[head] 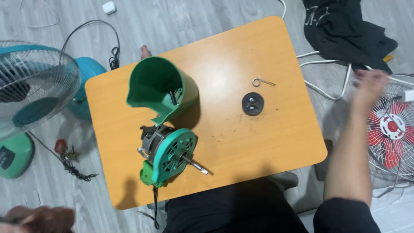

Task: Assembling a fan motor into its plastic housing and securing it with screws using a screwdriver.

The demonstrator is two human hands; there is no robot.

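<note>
The right hand (368,88), blurred, reached out past the right edge of the table (276,142) toward a red fan (394,129) standing on the floor at the right of the frame. Whether its fingers were spread or closed could not be told from the blur, and it held nothing that showed. The red fan's wire grille and red blades lay just beside the hand, with white cable (327,64) looping on the floor above it and a black cloth (340,30) in the upper right.

The left hand (41,218) sat in the lower left corner, off the table, also blurred; its grip could not be told either.

On the orange table, left of centre, lay a green motor (170,153) with its shaft pointing to the lower right, its cord hanging over the near edge. Just above it, touching or nearly so, a green cover (159,86) lay tipped with its hollow facing up and left. Well apart, right of centre, lay a black disc (252,103) and, just above it, a small metal hook (262,81).

At the left of the frame stood a teal fan (32,86), with a green base (13,155) below it.
</note>
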